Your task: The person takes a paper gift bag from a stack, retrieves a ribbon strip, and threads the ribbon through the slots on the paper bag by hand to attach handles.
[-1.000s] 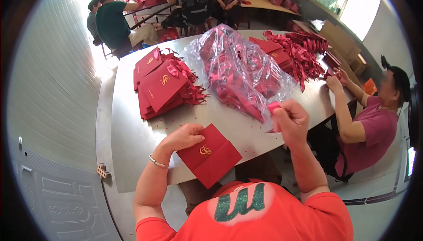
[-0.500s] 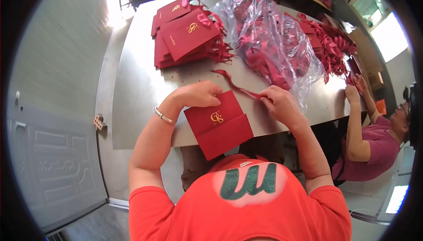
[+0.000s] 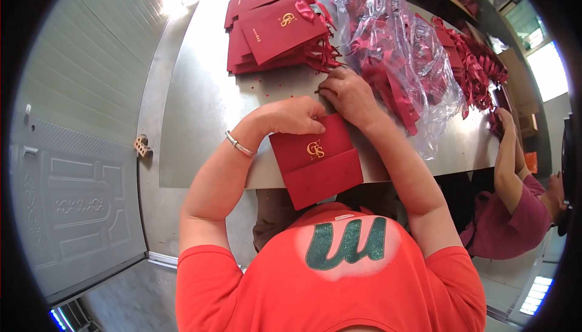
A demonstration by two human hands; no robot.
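Note:
A flat dark-red paper gift bag with a gold emblem hangs over the table's near edge, close to my body. My left hand is closed on its far edge, thumb on the front face. Just beyond that edge, my right hand is closed in a pinch, with a small dark-red bit of ribbon at the fingertips. Most of the ribbon is hidden. Past my hands lies a stack of similar red bags with ribbon handles, pink bows showing on the top ones.
A clear plastic sack of red ribbons lies right of the stack on the metal table. More red ribboned bags are heaped farther right. Tiny red scraps dot the tabletop. A co-worker handles something red at the right edge.
My right hand has moved left and away from me, bringing the ribbon's end near my left hand. The long ribbon stretch is no longer visible. My left hand still holds the bag.

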